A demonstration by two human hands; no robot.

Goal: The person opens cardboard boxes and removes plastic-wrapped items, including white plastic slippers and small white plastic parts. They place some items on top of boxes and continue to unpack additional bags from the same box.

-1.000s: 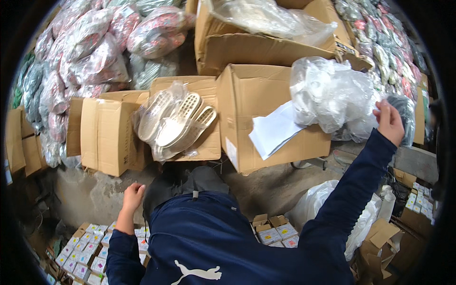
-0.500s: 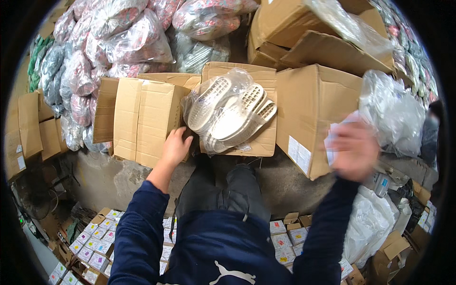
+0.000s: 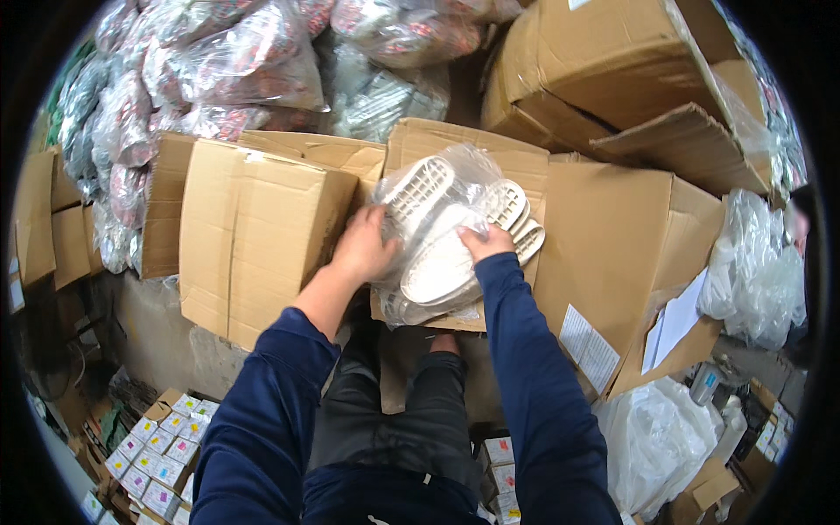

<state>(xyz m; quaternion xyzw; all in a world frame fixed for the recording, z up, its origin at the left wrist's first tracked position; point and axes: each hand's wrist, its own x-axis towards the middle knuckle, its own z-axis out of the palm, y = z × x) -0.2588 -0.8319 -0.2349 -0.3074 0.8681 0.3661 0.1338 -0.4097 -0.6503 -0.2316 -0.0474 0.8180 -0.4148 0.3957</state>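
A clear plastic bag of off-white shoe soles (image 3: pixel 437 267) lies on the open cardboard box (image 3: pixel 416 136) in front of me. Several soles show, some with a grid of square hollows. At the bag's left edge, my left hand (image 3: pixel 366 245) is closed on the plastic, its fingertips partly hidden. My right hand (image 3: pixel 488 245) grips the bag from the right, thumb over the pale soles and fingers curled at their side.
Cardboard boxes stand close on the left (image 3: pixel 254 245) and right (image 3: pixel 604 245). White paper sheets (image 3: pixel 674 322) lie against the right box. Plastic-wrapped bundles (image 3: pixel 254 61) pile up behind. Small labelled boxes (image 3: pixel 157 455) sit low on the left.
My right hand has come from the papers at the right box to the bag of soles. My left hand has moved from the left box onto the bag. The view has shifted slightly.
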